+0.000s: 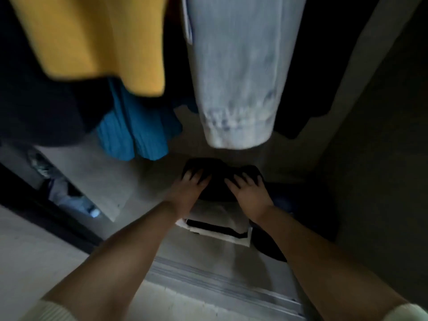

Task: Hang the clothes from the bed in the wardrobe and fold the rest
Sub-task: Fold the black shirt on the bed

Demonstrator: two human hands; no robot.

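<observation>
Dim wardrobe floor (143,172) is filling the head view, with a stack of folded clothes (220,225) sitting on it. Atop the stack, a dark folded garment (220,181) is lying under both hands: the left hand (190,188) and right hand (249,193) are pressing flat, fingers spread. Above the stack, a yellow garment (97,40), blue garment (136,133) and pale jeans (240,72) are hanging.

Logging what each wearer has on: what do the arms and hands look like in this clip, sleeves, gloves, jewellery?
Both forearms are bare. Pale cream sleeves, apparently ribbed knit, sit pushed up near the elbows, showing only at the bottom corners. The left hand and right hand wear no gloves. No watch or bracelet shows at the wrists; rings cannot be judged in the dim, blurred picture.
</observation>
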